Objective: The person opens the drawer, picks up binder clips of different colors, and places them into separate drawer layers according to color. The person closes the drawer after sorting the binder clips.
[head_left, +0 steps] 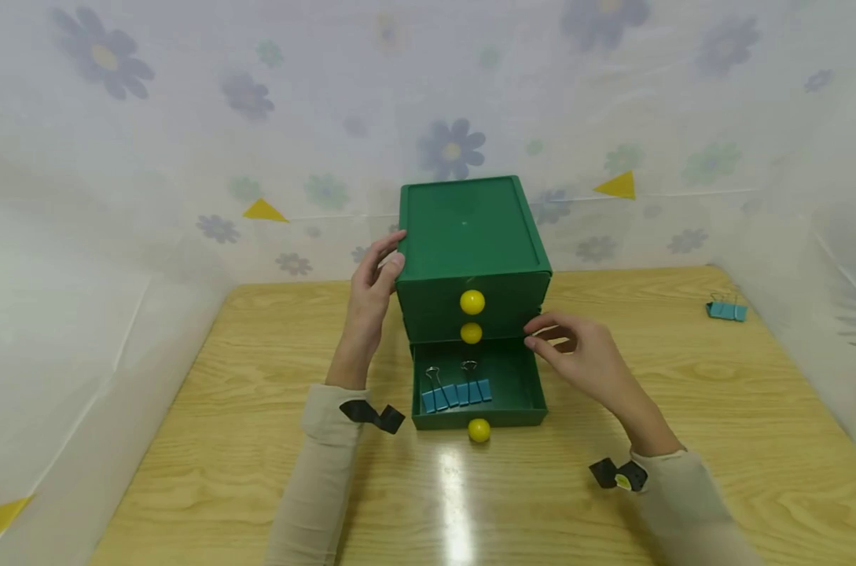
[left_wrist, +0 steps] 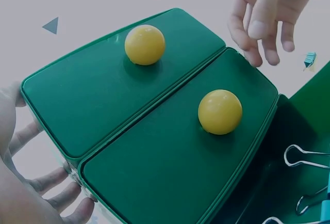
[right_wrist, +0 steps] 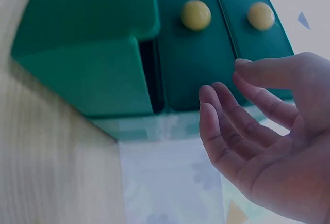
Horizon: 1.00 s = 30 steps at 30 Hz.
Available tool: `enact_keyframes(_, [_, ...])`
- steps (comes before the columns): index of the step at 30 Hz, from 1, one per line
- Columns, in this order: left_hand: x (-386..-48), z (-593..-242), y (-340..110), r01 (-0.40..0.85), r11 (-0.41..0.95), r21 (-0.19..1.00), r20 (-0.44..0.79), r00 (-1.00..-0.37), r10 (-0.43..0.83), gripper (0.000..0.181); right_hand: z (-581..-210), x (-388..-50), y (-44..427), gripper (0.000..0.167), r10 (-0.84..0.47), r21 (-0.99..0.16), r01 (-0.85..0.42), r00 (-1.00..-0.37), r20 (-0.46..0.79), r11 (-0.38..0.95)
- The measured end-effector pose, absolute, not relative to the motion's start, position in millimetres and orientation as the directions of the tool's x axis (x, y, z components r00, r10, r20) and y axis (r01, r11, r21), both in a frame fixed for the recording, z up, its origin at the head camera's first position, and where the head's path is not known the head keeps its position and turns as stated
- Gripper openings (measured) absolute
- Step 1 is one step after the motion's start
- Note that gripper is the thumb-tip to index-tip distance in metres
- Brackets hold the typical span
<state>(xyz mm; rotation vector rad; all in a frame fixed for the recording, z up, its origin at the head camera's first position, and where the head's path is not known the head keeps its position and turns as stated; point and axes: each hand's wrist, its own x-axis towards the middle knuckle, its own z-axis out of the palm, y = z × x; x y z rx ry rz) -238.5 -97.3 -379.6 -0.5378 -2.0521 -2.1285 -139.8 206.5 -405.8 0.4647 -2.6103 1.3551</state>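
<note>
A green drawer cabinet (head_left: 470, 228) with round yellow knobs stands on the table, its bottom drawer (head_left: 519, 385) pulled out. Inside that drawer, toward the left, lie two blue binder clips (head_left: 439, 398) with silver wire handles. My left hand (head_left: 371, 299) rests against the cabinet's left side, fingers spread along it. Beside the right front corner, just above the drawer's side, is my right hand (head_left: 590, 358), fingers loosely bent and nothing held. In the right wrist view a gap shows between thumb and fingers; whether a fingertip touches the cabinet I cannot tell.
Another blue binder clip (head_left: 726, 311) lies at the table's far right. The two upper drawers, with an upper knob (head_left: 472, 302) and a middle knob (head_left: 472, 333), are closed. Behind the wooden table (head_left: 215, 440) hangs a flowered curtain (head_left: 314, 118).
</note>
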Motion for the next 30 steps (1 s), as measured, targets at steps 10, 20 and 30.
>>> enact_keyframes(10, [-240.0,-380.1,-99.7,0.354,-0.079,0.932,0.362,-0.919,0.154,0.045,-393.9,-139.1,231.3,0.017,-0.119,-0.746,-0.332,-0.938,0.326,0.577])
enact_keyframes(20, [-239.6,-385.7,-105.4,0.342,-0.073,0.937,0.349,-0.927,0.137,0.043,-401.1,-144.9,257.6,0.029,-0.016,-0.746,-0.300,-0.932,0.362,0.595])
enact_keyframes(30, [-238.8,-385.0,-105.6,0.340,-0.092,0.936,0.351,-0.924,0.151,0.044,-412.0,-151.9,292.1,0.040,0.089,-0.750,-0.226,-0.931,0.354,0.621])
